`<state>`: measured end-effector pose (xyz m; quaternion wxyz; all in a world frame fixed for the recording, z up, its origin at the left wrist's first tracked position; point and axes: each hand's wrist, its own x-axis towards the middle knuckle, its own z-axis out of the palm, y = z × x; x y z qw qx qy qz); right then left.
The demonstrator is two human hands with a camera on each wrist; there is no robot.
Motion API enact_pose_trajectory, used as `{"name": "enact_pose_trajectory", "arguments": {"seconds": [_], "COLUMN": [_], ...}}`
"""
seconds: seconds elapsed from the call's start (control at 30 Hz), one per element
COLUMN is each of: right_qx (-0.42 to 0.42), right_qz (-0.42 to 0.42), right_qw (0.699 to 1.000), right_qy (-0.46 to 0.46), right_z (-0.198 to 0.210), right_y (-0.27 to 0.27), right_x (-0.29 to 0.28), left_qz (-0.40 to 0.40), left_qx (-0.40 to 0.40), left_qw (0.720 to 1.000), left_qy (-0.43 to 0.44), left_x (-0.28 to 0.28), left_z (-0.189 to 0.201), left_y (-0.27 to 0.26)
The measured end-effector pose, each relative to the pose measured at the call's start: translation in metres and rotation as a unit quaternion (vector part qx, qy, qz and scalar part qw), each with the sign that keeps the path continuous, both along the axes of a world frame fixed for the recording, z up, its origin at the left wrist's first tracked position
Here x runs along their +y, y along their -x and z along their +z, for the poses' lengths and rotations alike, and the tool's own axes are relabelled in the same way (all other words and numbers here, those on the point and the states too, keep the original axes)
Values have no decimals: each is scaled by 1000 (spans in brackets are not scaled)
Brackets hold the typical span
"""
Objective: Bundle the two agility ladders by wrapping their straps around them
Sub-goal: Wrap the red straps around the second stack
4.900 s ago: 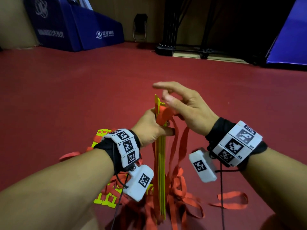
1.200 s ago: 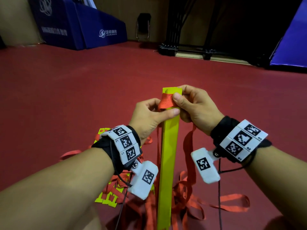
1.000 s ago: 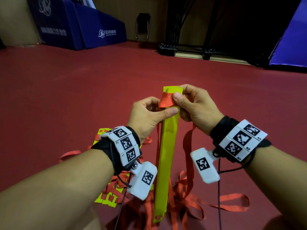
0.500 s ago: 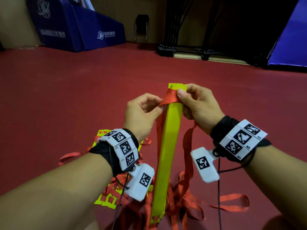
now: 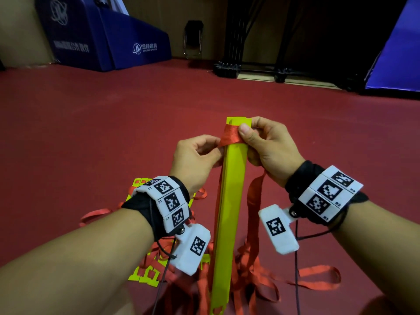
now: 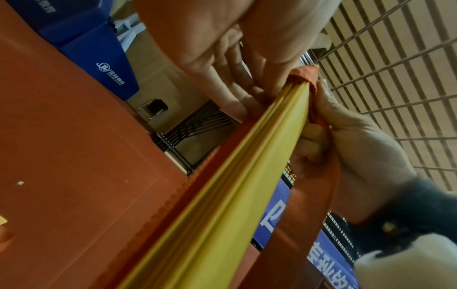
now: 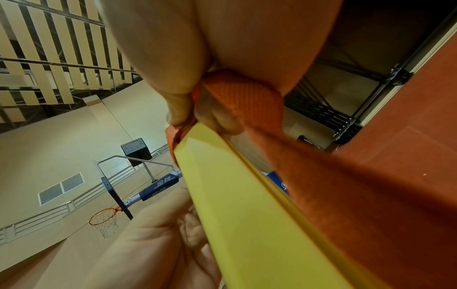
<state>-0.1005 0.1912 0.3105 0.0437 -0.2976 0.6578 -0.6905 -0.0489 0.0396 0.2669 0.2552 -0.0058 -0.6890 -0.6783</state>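
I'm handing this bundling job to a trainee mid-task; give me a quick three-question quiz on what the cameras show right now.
1. True or false: the red strap already crosses the top end of the stack of yellow rungs.
2. Which hand's thumb presses the strap against the rungs? A) left hand B) right hand
3. Fill in: the other ladder lies on the red ____.

Key: 1 true; 2 B; 3 floor.

Dark red floor (image 5: pixel 95 133), loose orange straps (image 5: pixel 318 277), yellow ladder rungs (image 5: pixel 145 275)
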Motion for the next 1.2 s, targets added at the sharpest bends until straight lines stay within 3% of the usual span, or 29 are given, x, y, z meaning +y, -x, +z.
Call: {"name": "enact_pose_trajectory", "arguments": {"seconds": [0.2,0.53,0.63,0.77,0.87,1.03,1.2], "right_qx": [7,-7,50,164,198,156,111], "right_qz": [-40,0,-29,-81,-82,-45,-17], "right_qw": [999,1000,996,964,948,970,974], "right_qy": [5,17,-64,-193,-234,-180,-197], "right_z": [1,-3,-3,-4,-8,-7,-12], "right_y": [4,3,6,14,22,22,20], "right_x": [3,-3,3,14,16,14,11], "left_qz": [-73,3,22,54,65,82,87], "left_qx": [-1,-11,-24,-33,-36,-39,-39], "left_qw": [997,1000,999,998,997,995,994], "left_qy": [-11,2,9,8,21,34,53], "left_x": [2,11,7,2,0,2,2], "left_z": [4,-2,-2,-2,-1,-1,-1], "left_y": [-4,0,1,3,4,5,3]}}
